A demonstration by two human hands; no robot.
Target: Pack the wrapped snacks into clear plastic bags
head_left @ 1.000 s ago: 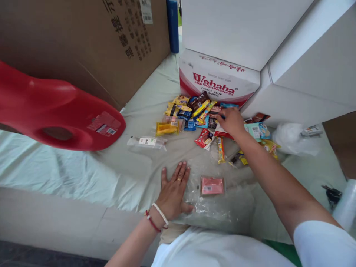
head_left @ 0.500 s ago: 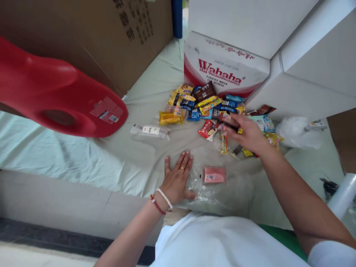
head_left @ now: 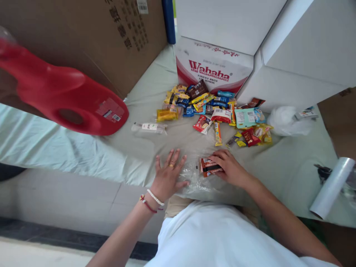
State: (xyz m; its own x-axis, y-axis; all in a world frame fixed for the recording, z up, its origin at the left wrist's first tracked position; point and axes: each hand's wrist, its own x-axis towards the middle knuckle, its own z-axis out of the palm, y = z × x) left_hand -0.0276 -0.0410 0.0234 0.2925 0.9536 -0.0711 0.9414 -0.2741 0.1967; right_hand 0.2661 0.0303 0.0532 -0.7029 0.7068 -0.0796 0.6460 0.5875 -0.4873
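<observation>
My left hand lies flat with fingers spread on clear plastic film near the front edge of the cloth-covered surface. In my right hand is a brown snack packet, gripped at its right side. The packet lies over the pink packet on the film, which is mostly hidden beneath it. Beyond my hands is a loose pile of wrapped snacks, with a red and white packet, a thin orange-yellow packet and a dark red packet nearest me.
A clear packet with a white label lies left of the pile. A large red jug leans at left before a cardboard box. Behind the pile stands a Wahaha carton. A white plastic bag and a film roll are at right.
My right hand has come back from the snack pile toward me, bringing the brown packet onto the pink one. My left hand stays spread on the film. The view has shifted slightly.
</observation>
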